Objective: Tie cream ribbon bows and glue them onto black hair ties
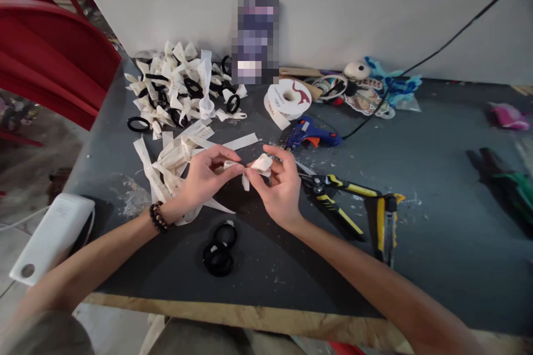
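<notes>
Between my two hands is a white ribbon bow (261, 163), gathered at its middle. My left hand (211, 173) pinches its left side between thumb and fingers. Thumb and fingers of my right hand (278, 186) close on the right loop, and a short tail hangs below. Cut white ribbon strips (166, 163) lie beside and under my left wrist. Several black hair ties (219, 258) rest on the table nearer to me. Behind the strips is a heap of white bows with black hair ties (175, 80).
A ribbon roll (288, 99) and blue glue gun (312, 133) lie beyond my hands. To the right are yellow-black pliers (341, 199) and a yellow cutter knife (385, 227). A white power bank (54, 236) sits at the left edge. A black cord (449, 41) crosses the back right.
</notes>
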A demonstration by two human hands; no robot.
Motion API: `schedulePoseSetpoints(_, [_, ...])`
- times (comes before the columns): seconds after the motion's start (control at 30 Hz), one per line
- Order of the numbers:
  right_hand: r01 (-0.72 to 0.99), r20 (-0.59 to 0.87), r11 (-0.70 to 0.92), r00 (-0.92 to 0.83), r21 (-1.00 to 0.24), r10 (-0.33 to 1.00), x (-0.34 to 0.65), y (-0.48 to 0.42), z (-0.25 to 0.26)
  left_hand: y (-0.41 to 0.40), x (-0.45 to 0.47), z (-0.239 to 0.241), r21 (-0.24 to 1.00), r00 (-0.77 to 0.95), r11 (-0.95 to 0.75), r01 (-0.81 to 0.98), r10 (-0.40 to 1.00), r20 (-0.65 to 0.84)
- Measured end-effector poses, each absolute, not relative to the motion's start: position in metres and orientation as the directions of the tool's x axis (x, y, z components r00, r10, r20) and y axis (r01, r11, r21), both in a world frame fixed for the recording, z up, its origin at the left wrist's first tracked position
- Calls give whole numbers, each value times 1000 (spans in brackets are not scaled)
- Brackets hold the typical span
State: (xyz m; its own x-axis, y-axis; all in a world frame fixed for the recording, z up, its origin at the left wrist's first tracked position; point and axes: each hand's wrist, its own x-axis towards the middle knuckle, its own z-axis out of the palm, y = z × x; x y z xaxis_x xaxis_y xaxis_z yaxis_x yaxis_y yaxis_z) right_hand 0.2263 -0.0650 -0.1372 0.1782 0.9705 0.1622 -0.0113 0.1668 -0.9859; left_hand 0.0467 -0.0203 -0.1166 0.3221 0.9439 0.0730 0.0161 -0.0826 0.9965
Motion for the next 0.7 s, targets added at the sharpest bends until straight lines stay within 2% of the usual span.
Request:
schedulePoseSetpoints(0.1, [-24,165,173,196,-985,967,226,-65,-138,-20,47,-115,1000,377,4,-19,926,4])
schedulePoseSetpoints(0.23, [15,204,207,241,-978,949,226,-66,-139,-23,50,-117,999,374,-36,-31,926,45])
schedulePoseSetpoints(0.4, [96,246,231,199,-968,949,225,-66,-138,-22,48,-122,998,401,-2,-62,916,27])
schedulePoseSetpoints(0.53, [35,195,192,200,-981,960,225,-65,-138,-18,47,-120,996,416,36,-85,909,2])
schedulePoseSetpoints(0.7, [22,205,205,203,-979,957,225,-68,-140,-21,47,-115,1000,442,-26,-10,897,28])
